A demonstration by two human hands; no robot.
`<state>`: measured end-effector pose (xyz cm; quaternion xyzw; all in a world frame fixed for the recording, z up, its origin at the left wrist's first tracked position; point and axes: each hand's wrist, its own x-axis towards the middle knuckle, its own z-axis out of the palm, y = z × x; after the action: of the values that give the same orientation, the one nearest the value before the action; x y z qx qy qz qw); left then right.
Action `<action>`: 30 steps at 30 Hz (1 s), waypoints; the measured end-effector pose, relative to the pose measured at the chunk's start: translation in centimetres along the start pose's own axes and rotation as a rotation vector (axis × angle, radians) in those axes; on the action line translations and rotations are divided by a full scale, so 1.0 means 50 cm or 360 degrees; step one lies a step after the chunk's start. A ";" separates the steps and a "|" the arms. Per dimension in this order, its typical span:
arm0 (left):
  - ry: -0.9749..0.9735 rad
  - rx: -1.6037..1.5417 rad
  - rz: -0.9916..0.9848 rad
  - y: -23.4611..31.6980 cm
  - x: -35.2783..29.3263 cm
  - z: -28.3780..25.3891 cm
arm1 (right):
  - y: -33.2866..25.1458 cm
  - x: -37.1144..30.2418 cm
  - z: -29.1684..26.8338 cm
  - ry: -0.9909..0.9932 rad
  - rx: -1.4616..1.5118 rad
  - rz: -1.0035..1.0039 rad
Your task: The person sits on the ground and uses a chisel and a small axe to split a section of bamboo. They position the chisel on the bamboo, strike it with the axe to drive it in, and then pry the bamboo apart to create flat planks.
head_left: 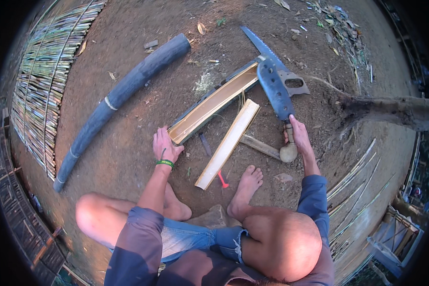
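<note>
My left hand (165,144) grips the near end of a split bamboo trough (217,101), whose pale hollow faces up. In my right hand (300,136) is the wooden handle of a machete (275,89) with a broad, holed, dark blade. The blade's tip is at the trough's far end; whether it touches cannot be made out. A handsaw (293,82) lies partly behind the blade. Between my hands lies a narrower split bamboo piece (229,144), pale side up. A round wooden knob (288,153) shows below my right hand, beside a wooden stick (260,146).
A long dark bamboo pole (128,90) lies on the dirt at left, beside a mat of bound sticks (43,81). A red tool (222,179) and a dark flat strip (205,144) lie near my feet. A stump (391,110) and thin canes (355,190) are at right.
</note>
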<state>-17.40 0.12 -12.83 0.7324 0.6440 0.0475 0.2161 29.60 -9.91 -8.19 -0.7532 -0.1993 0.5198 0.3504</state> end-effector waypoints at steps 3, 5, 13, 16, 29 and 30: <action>0.0000 0.0019 -0.0008 0.004 0.001 -0.013 | -0.015 -0.026 0.023 -0.0340 -0.0412 0.0161; -0.0018 0.0015 -0.0033 0.003 -0.005 -0.006 | -0.029 -0.041 0.036 -0.0448 -0.0457 0.0109; -0.0008 -0.0011 -0.0006 -0.002 0.001 -0.002 | 0.002 -0.050 0.054 -0.0286 -0.0367 -0.0011; 0.0016 -0.0007 0.0012 -0.004 -0.002 -0.004 | 0.000 -0.055 0.052 -0.0221 -0.0480 -0.0058; -0.0025 -0.0010 0.0006 -0.002 0.003 -0.008 | -0.020 -0.019 0.031 -0.0046 -0.0258 -0.0075; -0.0042 -0.0013 -0.0012 -0.001 0.003 -0.010 | -0.010 -0.019 0.029 0.0008 -0.0236 -0.0072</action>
<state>-17.59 0.37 -12.44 0.7297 0.6435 0.0395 0.2278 27.93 -9.74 -7.55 -0.7736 -0.2534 0.4937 0.3059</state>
